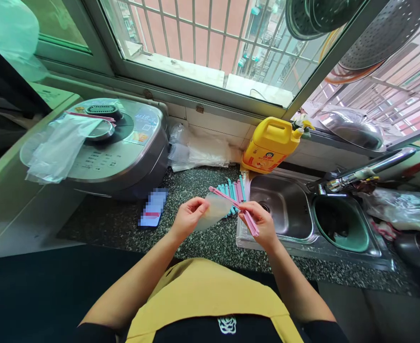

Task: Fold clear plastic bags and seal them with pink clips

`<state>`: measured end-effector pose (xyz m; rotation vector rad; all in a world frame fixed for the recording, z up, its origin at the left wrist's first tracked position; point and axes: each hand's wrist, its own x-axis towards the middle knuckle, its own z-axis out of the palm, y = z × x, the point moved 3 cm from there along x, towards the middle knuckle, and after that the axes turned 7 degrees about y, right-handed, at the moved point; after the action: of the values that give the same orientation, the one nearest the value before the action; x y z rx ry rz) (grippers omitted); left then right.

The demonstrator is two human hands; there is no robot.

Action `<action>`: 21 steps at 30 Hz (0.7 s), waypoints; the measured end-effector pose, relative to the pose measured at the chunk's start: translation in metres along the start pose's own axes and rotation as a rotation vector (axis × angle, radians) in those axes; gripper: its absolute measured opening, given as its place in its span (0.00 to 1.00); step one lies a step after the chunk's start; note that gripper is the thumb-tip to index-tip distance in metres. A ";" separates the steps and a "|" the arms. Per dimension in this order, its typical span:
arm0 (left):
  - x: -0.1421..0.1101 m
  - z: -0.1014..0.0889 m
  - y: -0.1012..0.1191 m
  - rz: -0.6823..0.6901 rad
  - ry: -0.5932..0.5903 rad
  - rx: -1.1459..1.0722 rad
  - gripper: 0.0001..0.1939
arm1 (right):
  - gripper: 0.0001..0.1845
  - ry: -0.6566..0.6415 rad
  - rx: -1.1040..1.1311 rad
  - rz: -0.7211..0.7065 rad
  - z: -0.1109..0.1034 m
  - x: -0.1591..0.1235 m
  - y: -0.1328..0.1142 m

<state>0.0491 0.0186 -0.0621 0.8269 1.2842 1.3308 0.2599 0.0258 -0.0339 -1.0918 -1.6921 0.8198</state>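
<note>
Between thumb and fingers, my left hand (191,214) pinches the edge of a small translucent plastic bag (214,208). My right hand (259,222) is closed on a pink bag sealing clip (250,222), whose long thin strip reaches up and left across the bag's right edge. Whether the clip is fastened on the bag cannot be made out. Behind my hands, a row of teal and pink sealing clips (234,189) lies on the counter beside the sink. A stack of clear plastic bags (210,150) rests against the tiled wall.
On the left stands a rice cooker (138,157) with a plastic bag (62,147) and a pink clip on its lid. A blue phone-like object (154,207) lies on the speckled counter (192,247). A yellow jug (270,145) stands behind the steel sink (285,202), which holds a green basin (362,238).
</note>
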 end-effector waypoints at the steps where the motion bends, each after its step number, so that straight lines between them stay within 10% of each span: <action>1: 0.000 0.002 -0.001 -0.017 -0.009 -0.018 0.18 | 0.09 0.004 0.009 -0.009 -0.001 0.000 -0.001; 21: 0.001 0.017 0.005 -0.064 0.001 -0.133 0.18 | 0.14 0.073 0.063 -0.182 0.012 -0.004 -0.008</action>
<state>0.0640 0.0237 -0.0544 0.6875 1.1990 1.3500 0.2464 0.0190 -0.0323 -0.8992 -1.6654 0.7040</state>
